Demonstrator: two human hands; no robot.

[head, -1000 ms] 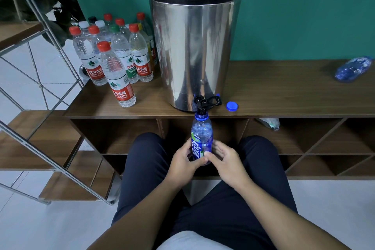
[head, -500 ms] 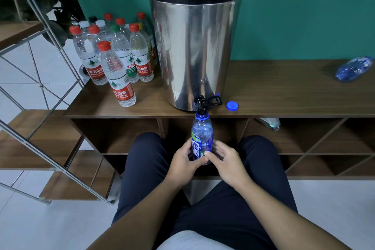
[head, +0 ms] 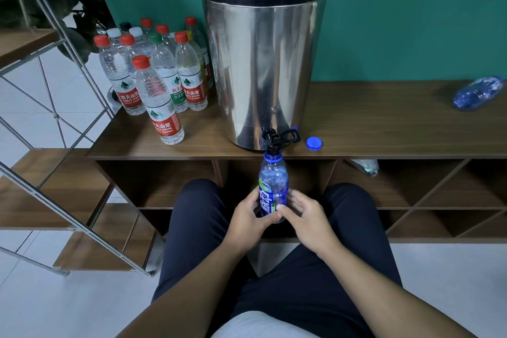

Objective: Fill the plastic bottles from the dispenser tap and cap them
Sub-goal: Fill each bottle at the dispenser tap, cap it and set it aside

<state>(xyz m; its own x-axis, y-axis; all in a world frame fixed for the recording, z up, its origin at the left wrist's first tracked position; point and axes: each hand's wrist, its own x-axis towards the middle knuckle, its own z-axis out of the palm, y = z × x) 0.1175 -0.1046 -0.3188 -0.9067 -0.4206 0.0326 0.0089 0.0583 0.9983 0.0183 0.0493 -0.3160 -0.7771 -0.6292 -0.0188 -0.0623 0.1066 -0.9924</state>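
Observation:
A tall steel dispenser [head: 263, 63] with a black lid stands on the wooden shelf top [head: 370, 123]. Its black tap [head: 274, 140] juts over the front edge. A blue uncapped bottle [head: 273, 181] is held upright directly under the tap, mouth at the spout. My left hand [head: 247, 217] grips its lower left side and my right hand [head: 304, 217] grips its lower right side. The bottle's blue cap [head: 314, 143] lies on the shelf top just right of the tap.
Several capped water bottles [head: 159, 90] with red, white and green caps cluster left of the dispenser. A crumpled blue bottle [head: 478, 93] lies at the far right. A metal stair rail [head: 55, 118] runs at the left. My knees sit below the shelf.

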